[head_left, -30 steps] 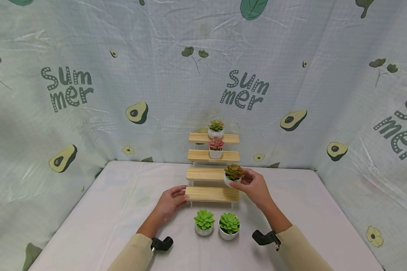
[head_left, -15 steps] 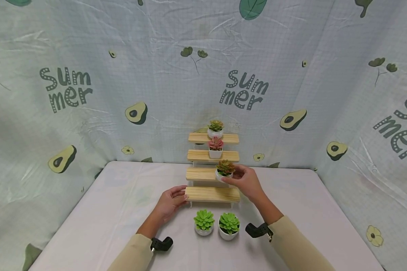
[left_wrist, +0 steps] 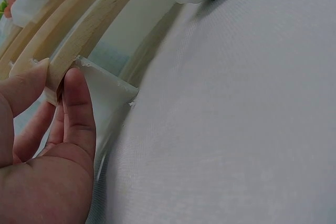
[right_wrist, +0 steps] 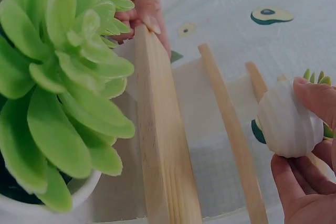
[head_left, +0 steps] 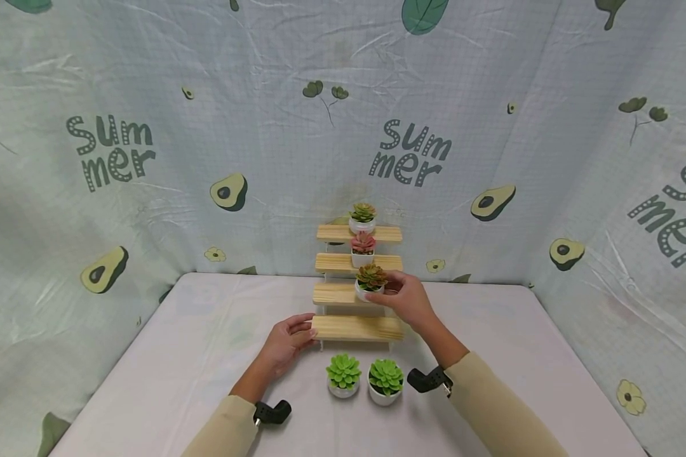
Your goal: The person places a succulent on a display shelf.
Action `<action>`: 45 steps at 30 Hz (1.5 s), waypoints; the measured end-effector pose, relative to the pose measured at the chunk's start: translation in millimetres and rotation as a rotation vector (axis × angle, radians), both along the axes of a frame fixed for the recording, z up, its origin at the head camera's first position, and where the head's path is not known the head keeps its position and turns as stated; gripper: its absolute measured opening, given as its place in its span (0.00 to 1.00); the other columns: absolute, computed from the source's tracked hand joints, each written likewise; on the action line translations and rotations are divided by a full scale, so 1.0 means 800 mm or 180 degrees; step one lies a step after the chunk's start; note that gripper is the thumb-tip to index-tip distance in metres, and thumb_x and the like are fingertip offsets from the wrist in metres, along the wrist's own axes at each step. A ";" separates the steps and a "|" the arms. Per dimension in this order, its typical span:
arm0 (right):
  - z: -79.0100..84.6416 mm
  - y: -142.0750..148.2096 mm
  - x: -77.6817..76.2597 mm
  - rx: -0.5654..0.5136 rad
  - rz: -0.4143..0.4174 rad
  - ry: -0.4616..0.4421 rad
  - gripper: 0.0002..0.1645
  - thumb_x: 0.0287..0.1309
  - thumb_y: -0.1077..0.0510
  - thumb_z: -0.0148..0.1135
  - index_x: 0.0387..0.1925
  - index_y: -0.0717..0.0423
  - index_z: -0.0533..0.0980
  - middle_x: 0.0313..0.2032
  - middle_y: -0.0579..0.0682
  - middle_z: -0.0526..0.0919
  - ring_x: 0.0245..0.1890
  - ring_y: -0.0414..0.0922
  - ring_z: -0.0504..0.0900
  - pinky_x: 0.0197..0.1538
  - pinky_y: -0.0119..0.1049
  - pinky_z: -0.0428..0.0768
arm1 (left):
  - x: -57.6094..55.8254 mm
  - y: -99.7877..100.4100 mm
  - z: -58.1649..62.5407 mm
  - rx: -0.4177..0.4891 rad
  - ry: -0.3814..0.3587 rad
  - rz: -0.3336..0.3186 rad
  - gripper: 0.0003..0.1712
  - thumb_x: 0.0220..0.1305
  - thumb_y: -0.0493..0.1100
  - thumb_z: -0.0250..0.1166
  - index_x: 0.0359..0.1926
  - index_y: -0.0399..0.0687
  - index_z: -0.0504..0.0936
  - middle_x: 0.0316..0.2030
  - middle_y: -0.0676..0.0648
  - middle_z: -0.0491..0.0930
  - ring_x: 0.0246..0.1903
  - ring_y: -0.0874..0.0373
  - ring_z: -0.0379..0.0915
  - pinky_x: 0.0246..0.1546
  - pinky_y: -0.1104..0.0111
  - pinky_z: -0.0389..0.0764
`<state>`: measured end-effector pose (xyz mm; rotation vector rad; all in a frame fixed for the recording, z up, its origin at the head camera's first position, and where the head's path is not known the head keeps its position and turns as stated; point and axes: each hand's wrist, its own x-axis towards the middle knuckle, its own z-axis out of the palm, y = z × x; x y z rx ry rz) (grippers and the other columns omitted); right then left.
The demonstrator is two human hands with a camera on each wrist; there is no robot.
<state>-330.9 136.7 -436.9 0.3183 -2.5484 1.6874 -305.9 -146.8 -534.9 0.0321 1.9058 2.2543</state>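
A four-tier wooden display stand stands at the back of the table. My left hand pinches the left end of its lowest board, thumb on top and fingers beneath. My right hand holds a brownish-orange succulent by its white ribbed pot, thumb on one side and fingers on the other. The pot is over the second board from the bottom, right of its middle. A red succulent in a white pot sits on the board above. A green-yellow succulent tops the stand.
Two bright green succulents in white pots, a left one and a right one, stand on the white table in front of the stand. A printed cloth hangs behind and at the sides.
My right hand has moved left with the brownish-orange succulent, from the right end of the second board toward its middle. The left hand keeps its place at the lowest board.
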 end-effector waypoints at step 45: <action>0.000 -0.019 -0.011 0.0172 -0.0038 0.0001 0.35 0.52 0.51 0.80 0.61 0.58 0.81 0.53 0.57 0.87 0.49 0.50 0.87 0.49 0.42 0.87 | 0.001 -0.002 0.001 -0.0004 -0.0037 -0.0053 0.30 0.69 0.30 0.64 0.70 0.31 0.69 0.49 0.42 0.80 0.45 0.56 0.82 0.46 0.68 0.87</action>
